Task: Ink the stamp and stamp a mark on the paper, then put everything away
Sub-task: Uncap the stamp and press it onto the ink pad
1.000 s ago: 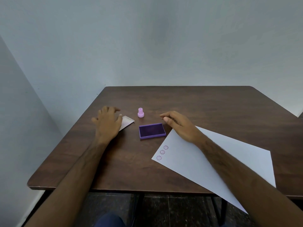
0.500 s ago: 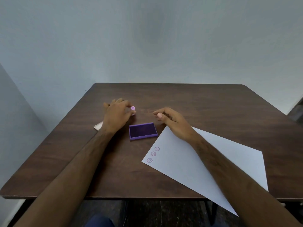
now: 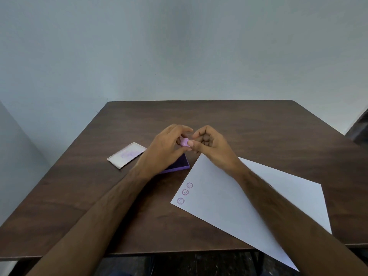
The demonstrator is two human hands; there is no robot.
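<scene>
Pinched between both hands, left hand (image 3: 165, 148) and right hand (image 3: 211, 146), the stamp (image 3: 184, 141) is held just above the open ink pad (image 3: 179, 166). Three marks (image 3: 185, 192) are printed on the paper (image 3: 258, 206) nearby; packing away is judged outstanding, the lid (image 3: 127, 154) lying apart.

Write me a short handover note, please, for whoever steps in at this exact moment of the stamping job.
Left hand: closed on the pink stamp, held above the ink pad.
Right hand: at the stamp too, thumb against it; whether it grips is unclear.
Ink pad: open on the table, partly hidden under the left hand. Its lid lies apart to the left.
Paper: on the right, overhanging the near table edge, with three purple marks near its left corner.
Done: marks are on the paper.
Left: any further stamping, then close the pad and put everything away.
</scene>
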